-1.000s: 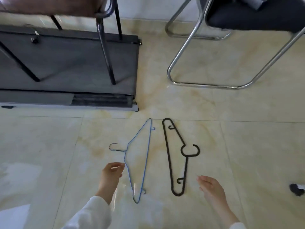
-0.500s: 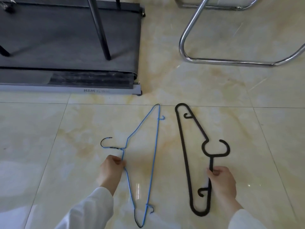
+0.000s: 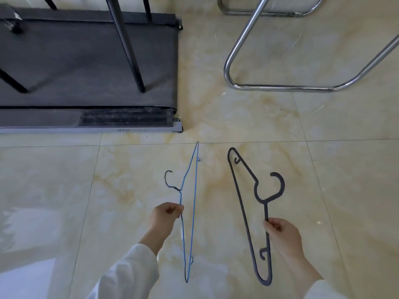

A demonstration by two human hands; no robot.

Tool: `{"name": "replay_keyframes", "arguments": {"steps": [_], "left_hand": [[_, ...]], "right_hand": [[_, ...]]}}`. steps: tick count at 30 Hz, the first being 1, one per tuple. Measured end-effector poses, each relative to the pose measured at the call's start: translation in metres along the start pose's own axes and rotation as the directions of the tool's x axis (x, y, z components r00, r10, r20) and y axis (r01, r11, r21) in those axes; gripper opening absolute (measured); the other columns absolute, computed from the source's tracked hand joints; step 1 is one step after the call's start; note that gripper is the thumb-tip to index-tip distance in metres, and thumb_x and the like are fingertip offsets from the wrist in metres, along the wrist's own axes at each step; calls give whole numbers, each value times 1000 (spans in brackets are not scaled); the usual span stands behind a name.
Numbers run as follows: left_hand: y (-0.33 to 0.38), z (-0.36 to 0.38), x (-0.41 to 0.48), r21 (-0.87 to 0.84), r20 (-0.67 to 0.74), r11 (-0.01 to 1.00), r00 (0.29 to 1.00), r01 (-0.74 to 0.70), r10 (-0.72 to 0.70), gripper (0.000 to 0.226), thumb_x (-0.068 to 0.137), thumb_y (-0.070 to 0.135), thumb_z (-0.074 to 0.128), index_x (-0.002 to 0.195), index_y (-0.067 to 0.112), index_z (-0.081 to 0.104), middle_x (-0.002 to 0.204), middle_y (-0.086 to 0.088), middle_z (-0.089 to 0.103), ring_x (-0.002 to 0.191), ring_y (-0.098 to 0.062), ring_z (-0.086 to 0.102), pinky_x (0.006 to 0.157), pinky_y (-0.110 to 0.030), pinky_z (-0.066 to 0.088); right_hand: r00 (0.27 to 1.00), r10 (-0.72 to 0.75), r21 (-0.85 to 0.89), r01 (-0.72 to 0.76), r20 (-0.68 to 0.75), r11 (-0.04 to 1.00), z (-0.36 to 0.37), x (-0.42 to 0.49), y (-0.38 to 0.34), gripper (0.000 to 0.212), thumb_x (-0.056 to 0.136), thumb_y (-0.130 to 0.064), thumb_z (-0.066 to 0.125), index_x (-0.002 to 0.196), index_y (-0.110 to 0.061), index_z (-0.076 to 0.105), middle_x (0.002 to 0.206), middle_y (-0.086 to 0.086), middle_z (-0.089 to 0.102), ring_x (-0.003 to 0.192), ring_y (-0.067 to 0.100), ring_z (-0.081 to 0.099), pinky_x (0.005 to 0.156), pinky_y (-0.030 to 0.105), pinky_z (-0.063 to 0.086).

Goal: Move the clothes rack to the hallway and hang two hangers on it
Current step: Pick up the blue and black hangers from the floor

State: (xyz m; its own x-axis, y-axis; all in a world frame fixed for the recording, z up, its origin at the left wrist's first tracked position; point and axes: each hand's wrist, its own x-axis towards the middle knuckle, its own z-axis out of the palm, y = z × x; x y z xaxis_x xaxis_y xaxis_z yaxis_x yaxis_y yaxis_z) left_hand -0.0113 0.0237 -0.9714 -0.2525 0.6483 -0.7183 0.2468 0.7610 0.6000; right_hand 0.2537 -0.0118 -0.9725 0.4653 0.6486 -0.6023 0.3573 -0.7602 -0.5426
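Observation:
A thin blue wire hanger [image 3: 193,203] with a dark hook runs lengthwise over the marble floor. My left hand [image 3: 166,216] pinches its left wire just below the hook, and the hanger looks tilted up off the tiles. To its right is a thick black plastic hanger [image 3: 241,203] with a round open hook. My right hand [image 3: 280,234] grips its stem below that hook. No clothes rack is identifiable in view.
A flat dark treadmill deck [image 3: 86,67] fills the upper left, with black chair legs [image 3: 127,44] standing on it. A chrome tubular chair frame [image 3: 280,88] sits at the upper right. Cream floor tiles [image 3: 345,190] surround the hangers.
Both hands went from open above the floor to closed on the hangers. The blue hanger has since tilted up on edge; the black one has shifted slightly.

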Motion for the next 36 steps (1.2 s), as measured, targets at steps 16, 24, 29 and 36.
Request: {"name": "replay_keyframes", "arguments": {"steps": [16, 24, 29, 36], "left_hand": [[221, -60, -328, -74, 328, 996, 944, 52, -25, 18, 80, 18, 69, 64, 11, 66, 69, -5, 62, 67, -18, 57, 57, -8, 46], [304, -65, -455, -54, 453, 984, 874, -171, 177, 27, 79, 21, 70, 54, 17, 63, 67, -5, 64, 68, -18, 58, 62, -15, 45], [315, -67, -516, 77, 544, 944, 807, -321, 230, 24, 77, 29, 71, 60, 13, 63, 74, -5, 66, 75, -18, 59, 61, -20, 42], [306, -41, -596, 160, 690, 870, 683, -466, 239, 32, 78, 22, 69, 52, 15, 51, 65, -1, 59, 72, -20, 59, 67, -23, 43]], "right_hand": [[992, -34, 255, 3, 118, 967, -212, -288, -179, 7, 77, -11, 67, 74, -16, 64, 70, -1, 61, 72, 18, 57, 64, 19, 41], [998, -27, 377, 3, 57, 926, -308, -398, -229, 6, 78, -18, 67, 73, -22, 64, 74, -4, 60, 71, 15, 54, 62, 21, 40], [999, -21, 401, 38, -47, 915, -345, -465, -231, 10, 68, -27, 72, 68, -22, 62, 73, -6, 66, 65, -2, 61, 54, 5, 41], [974, 96, 476, 13, -203, 880, -387, -536, -191, 20, 73, -6, 71, 65, -22, 62, 67, -8, 63, 49, -15, 55, 51, 4, 41]]}}
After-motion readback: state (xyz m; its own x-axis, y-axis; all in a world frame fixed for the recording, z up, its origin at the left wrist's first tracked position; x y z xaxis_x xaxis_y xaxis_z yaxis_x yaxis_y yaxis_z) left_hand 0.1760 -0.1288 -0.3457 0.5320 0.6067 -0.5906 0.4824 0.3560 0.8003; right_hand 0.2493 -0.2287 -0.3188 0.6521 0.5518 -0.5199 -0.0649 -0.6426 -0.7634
